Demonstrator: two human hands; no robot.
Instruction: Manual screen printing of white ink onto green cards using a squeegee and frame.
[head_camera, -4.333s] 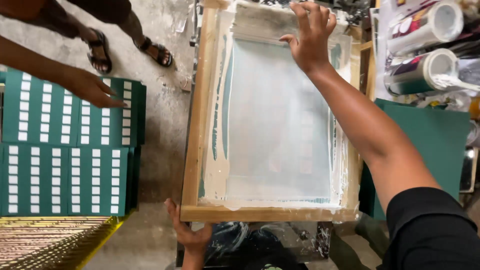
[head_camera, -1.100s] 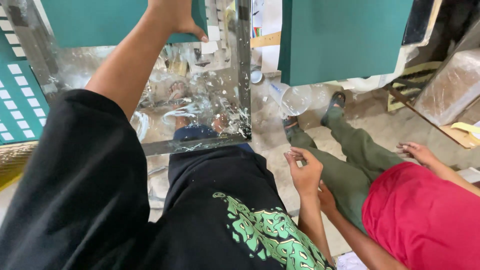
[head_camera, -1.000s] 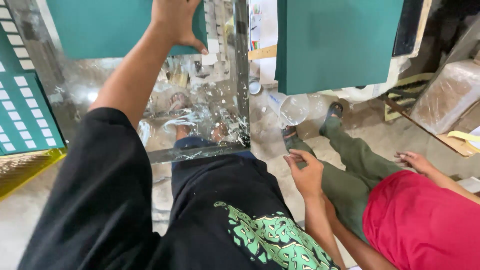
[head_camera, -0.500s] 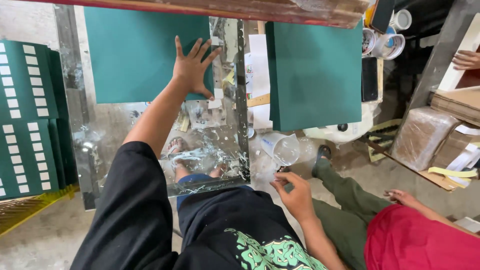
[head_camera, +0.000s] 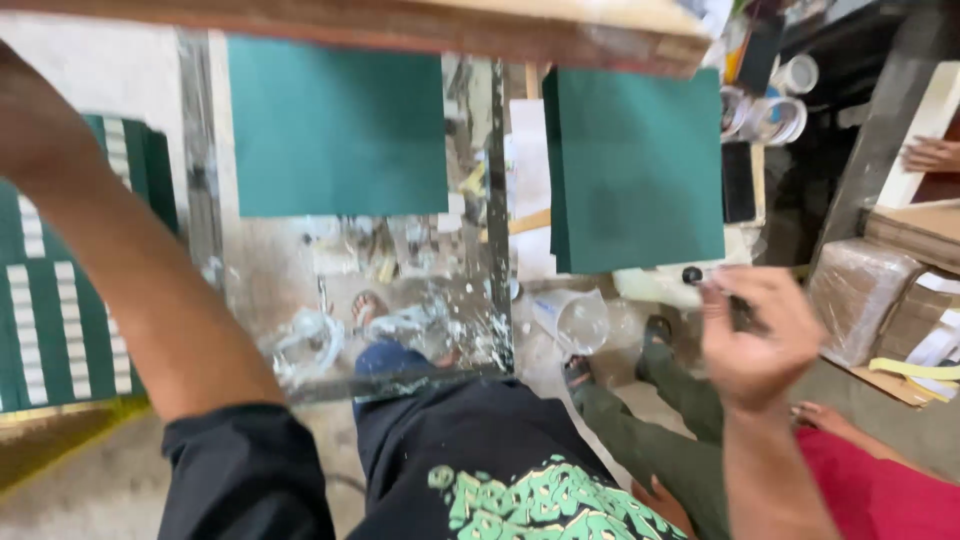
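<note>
Head view shows our right hand (head_camera: 760, 335) raised in the air at the right, blurred, fingers loosely curled and nothing clearly held. Our left arm (head_camera: 130, 290) stretches up and to the left, and its hand runs out of the picture at the top left corner, so we cannot tell how open it is. Between our arms lies a teal green sheet (head_camera: 335, 125) flat on the glass table (head_camera: 400, 300), its top edge tucked under the raised wooden frame (head_camera: 400, 25). Just right of the glass lies a stack of dark green sheets (head_camera: 635, 170). At far left sits a pile of green sheets printed with white blocks (head_camera: 55, 300). Beside our right arm sits a person in a red top (head_camera: 880, 495) and olive trousers.
</note>
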